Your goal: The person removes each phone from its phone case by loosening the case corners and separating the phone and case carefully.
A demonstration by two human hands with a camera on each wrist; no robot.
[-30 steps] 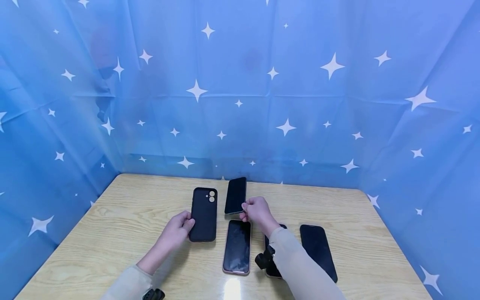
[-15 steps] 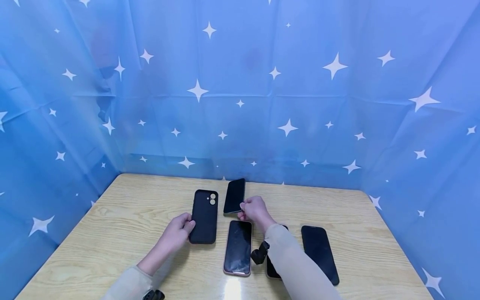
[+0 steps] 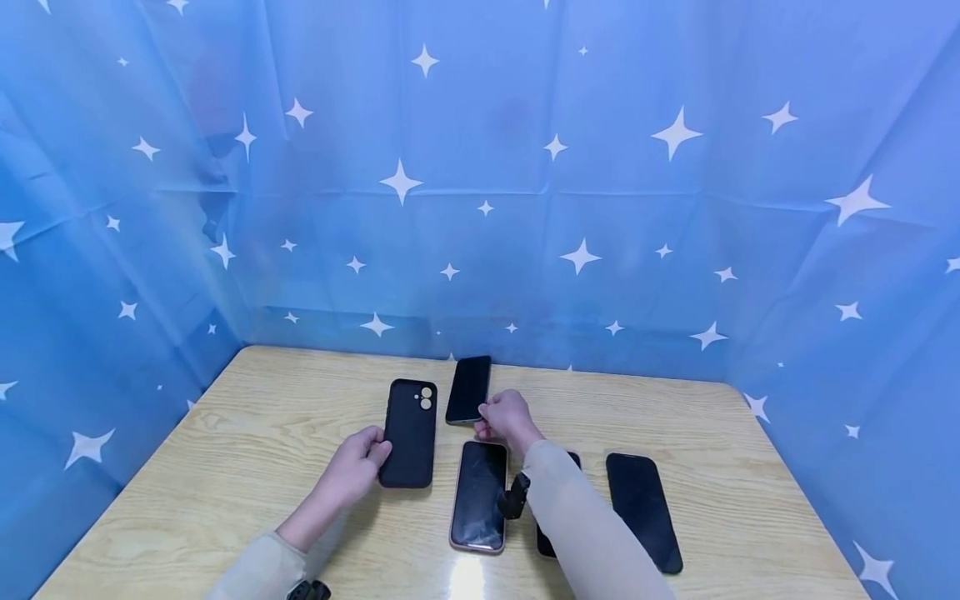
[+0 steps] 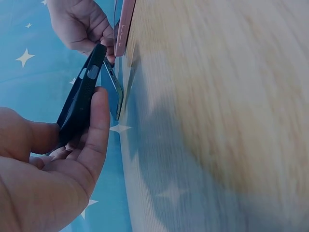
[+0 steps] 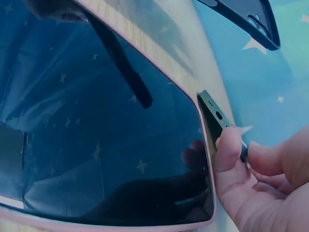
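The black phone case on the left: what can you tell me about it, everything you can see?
The phone case is a dark, matte shell, perhaps rubber or plastic, rectangular with rounded corners and a raised rim. It has no phone in it, and its hollow inner side faces the head camera. Near its upper right corner are two large round holes and a smaller one; the left wrist view shows gaps in its edge. The left hand grips its left side, holding it tilted above the table.

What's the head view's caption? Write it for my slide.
At a pale wood-grain table, the left hand holds a black rectangular phone case; the right hand pinches a black-screened phone.
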